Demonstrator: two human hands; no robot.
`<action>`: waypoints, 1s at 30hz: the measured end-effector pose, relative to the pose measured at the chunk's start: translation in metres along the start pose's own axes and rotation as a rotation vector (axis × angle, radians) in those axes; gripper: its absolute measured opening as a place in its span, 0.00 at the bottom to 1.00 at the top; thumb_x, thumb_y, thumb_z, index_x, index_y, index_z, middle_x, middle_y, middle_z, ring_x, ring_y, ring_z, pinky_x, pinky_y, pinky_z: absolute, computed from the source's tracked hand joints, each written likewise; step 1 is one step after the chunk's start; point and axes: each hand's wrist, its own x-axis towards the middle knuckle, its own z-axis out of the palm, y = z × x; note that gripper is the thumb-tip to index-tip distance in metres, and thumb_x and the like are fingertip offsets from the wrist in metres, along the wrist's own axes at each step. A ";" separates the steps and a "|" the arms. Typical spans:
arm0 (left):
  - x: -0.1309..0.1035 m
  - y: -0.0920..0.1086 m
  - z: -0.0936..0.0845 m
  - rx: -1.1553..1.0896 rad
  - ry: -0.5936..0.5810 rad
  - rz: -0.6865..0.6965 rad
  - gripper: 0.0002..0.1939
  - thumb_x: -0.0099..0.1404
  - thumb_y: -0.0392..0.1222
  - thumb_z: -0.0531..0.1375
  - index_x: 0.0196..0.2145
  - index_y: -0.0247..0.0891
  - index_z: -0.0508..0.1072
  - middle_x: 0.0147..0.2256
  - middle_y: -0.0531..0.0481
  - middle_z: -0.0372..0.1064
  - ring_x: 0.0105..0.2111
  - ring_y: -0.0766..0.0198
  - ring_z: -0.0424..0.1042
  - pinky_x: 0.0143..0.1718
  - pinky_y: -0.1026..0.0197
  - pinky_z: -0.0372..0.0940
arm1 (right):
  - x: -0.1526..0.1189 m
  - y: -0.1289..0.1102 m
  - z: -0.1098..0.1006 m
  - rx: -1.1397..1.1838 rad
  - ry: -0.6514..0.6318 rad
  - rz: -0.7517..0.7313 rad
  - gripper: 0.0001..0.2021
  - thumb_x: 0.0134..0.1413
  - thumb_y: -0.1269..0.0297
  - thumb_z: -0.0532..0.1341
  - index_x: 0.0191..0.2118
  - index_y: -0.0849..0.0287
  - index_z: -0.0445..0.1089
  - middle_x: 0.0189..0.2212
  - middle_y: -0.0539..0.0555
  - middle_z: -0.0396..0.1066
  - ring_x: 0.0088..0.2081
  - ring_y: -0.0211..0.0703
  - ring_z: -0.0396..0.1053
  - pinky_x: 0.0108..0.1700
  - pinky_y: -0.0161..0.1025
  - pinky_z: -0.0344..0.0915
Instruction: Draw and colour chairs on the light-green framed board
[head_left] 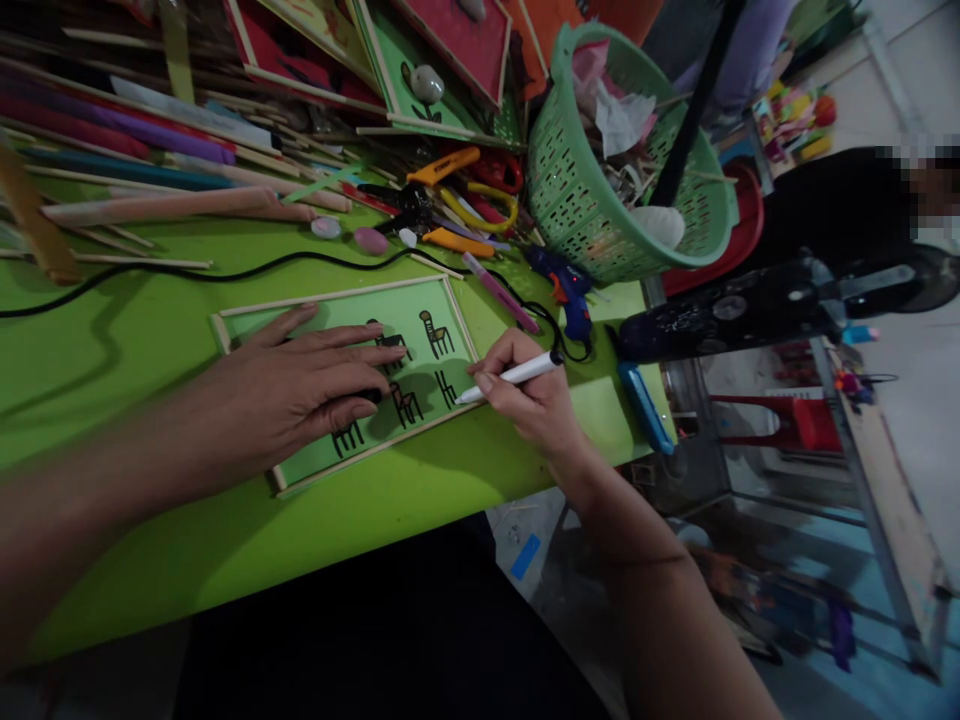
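A green card panel (311, 456) framed with thin wooden sticks lies on the table, with several small chairs drawn on it in black. My left hand (315, 385) rests across its left part, fingers stretched out and covering some drawings. Between that thumb and index finger is pinched a small black piece (369, 396) that looks like a marker cap. My right hand (525, 395) is closed around a white marker (517, 374) with a black end. Its tip touches the panel at the lower right chair, which is only a few black lines (446, 388).
Behind the panel lie a black cable (300, 256), orange-handled pliers (442, 168), a blue glue gun (566, 290) and a pink pen (501, 292). A green basket (637, 235) stands at the back right, near a blue case (646, 408). Sticks and framed panels (442, 95) crowd the back.
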 end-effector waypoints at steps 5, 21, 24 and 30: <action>0.000 0.001 -0.001 0.005 -0.006 0.001 0.27 0.85 0.62 0.42 0.53 0.57 0.79 0.70 0.62 0.71 0.74 0.52 0.65 0.79 0.26 0.39 | 0.000 0.002 0.000 0.105 0.132 0.003 0.09 0.65 0.59 0.67 0.35 0.52 0.67 0.28 0.45 0.64 0.29 0.38 0.65 0.34 0.40 0.66; 0.001 0.000 -0.001 -0.031 -0.026 -0.039 0.27 0.83 0.65 0.42 0.53 0.59 0.80 0.69 0.62 0.71 0.75 0.52 0.63 0.82 0.35 0.31 | 0.001 0.007 0.003 -0.006 0.091 -0.043 0.08 0.67 0.61 0.66 0.36 0.53 0.66 0.29 0.45 0.64 0.28 0.36 0.65 0.31 0.38 0.64; 0.002 0.001 -0.003 -0.027 -0.026 -0.041 0.26 0.83 0.63 0.43 0.53 0.59 0.80 0.69 0.62 0.71 0.74 0.52 0.64 0.81 0.33 0.32 | 0.002 0.005 0.004 -0.002 0.090 -0.064 0.08 0.66 0.64 0.66 0.36 0.53 0.67 0.28 0.44 0.64 0.28 0.36 0.65 0.31 0.38 0.62; 0.002 0.003 -0.004 -0.025 -0.025 -0.028 0.25 0.83 0.62 0.44 0.53 0.58 0.79 0.69 0.61 0.72 0.74 0.52 0.64 0.81 0.33 0.33 | 0.002 0.004 0.003 -0.048 0.083 -0.039 0.08 0.65 0.63 0.66 0.35 0.53 0.66 0.27 0.45 0.65 0.28 0.36 0.63 0.31 0.38 0.60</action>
